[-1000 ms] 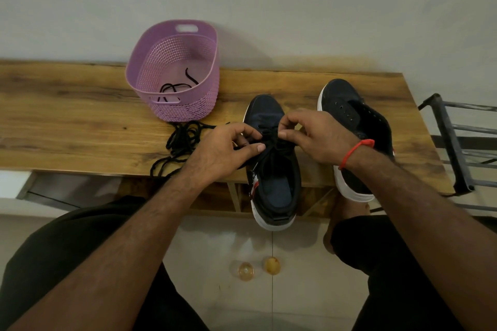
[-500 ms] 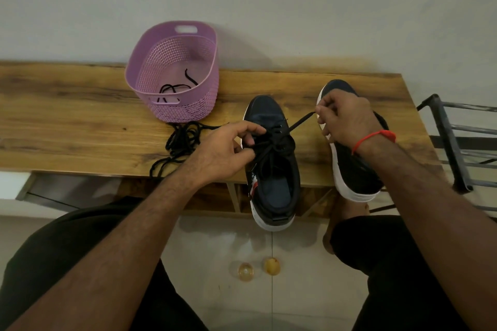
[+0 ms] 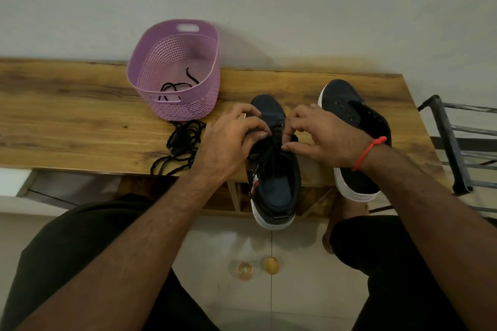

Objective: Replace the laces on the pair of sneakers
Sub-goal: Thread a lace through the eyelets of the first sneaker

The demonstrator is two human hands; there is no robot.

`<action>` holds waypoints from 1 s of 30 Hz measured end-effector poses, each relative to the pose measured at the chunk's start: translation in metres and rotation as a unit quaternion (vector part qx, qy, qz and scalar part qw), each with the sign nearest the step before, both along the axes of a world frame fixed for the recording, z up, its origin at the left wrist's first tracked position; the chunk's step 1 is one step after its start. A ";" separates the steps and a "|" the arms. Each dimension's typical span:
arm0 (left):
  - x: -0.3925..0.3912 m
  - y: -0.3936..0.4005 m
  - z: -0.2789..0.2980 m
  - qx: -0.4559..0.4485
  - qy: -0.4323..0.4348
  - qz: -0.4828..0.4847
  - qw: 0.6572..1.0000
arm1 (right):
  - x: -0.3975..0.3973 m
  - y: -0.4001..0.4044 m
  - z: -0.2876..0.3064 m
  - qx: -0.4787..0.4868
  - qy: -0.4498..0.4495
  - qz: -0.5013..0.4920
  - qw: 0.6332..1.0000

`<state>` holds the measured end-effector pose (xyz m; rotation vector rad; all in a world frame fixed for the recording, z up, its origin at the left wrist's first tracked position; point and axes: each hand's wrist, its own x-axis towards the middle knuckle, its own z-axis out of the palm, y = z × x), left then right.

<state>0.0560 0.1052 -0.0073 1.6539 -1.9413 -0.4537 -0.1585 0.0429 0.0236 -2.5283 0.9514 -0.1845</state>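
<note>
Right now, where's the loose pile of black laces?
In the head view, the loose black laces lie on the wooden table, just in front of the purple basket, left of the left hand.

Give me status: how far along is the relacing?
Done: the right-side sneaker has bare eyelets; one lace lies in the purple basket, another bundle on the table. In hand: left hand and right hand work the lace on the near sneaker. Left: finish it, lace the other.

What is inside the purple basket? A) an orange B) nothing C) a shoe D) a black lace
D: a black lace lies curled on the bottom of the purple basket, while both sneakers stand outside it on the wooden table.
</note>
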 end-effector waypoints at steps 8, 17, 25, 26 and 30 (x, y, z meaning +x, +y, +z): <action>0.001 0.002 -0.005 0.035 0.003 -0.010 0.999 | 0.002 0.001 -0.003 -0.017 0.002 0.003 1.000; 0.001 0.006 -0.003 -0.001 -0.110 0.036 0.993 | 0.000 0.001 0.001 0.007 0.008 0.008 1.000; 0.002 0.012 -0.005 0.005 -0.261 0.073 0.963 | -0.009 0.004 0.001 0.007 0.037 0.022 0.999; 0.000 0.013 -0.006 0.020 -0.258 0.073 0.963 | -0.010 0.005 0.000 0.015 0.050 0.020 0.998; 0.003 0.013 -0.005 0.033 -0.042 0.043 0.998 | -0.020 0.009 -0.001 0.070 -0.004 -0.050 0.996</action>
